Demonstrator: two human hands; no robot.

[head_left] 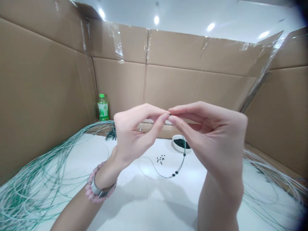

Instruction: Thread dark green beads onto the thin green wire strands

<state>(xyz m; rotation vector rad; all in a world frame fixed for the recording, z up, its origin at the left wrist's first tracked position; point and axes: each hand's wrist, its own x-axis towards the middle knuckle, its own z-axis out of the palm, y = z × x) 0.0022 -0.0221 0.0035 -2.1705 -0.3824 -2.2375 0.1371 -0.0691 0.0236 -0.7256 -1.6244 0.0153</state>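
Observation:
My left hand (137,131) and my right hand (211,138) are raised in front of me with fingertips meeting in a pinch. Between the tips sits a tiny dark bead (169,115). A thin clear cord (166,175) hangs from my right fingers in a loop down to the white table (149,199); a few dark beads (176,173) are threaded on it. Which hand pinches the bead and which the cord end I cannot tell. A pink bead bracelet (92,192) is on my left wrist.
A small white dish of dark beads (181,143) stands behind my hands, with several loose beads (160,158) beside it. Bundles of green and white cord (36,179) lie at left, more cords (269,183) at right. A green bottle (103,107) stands by the cardboard walls (192,83).

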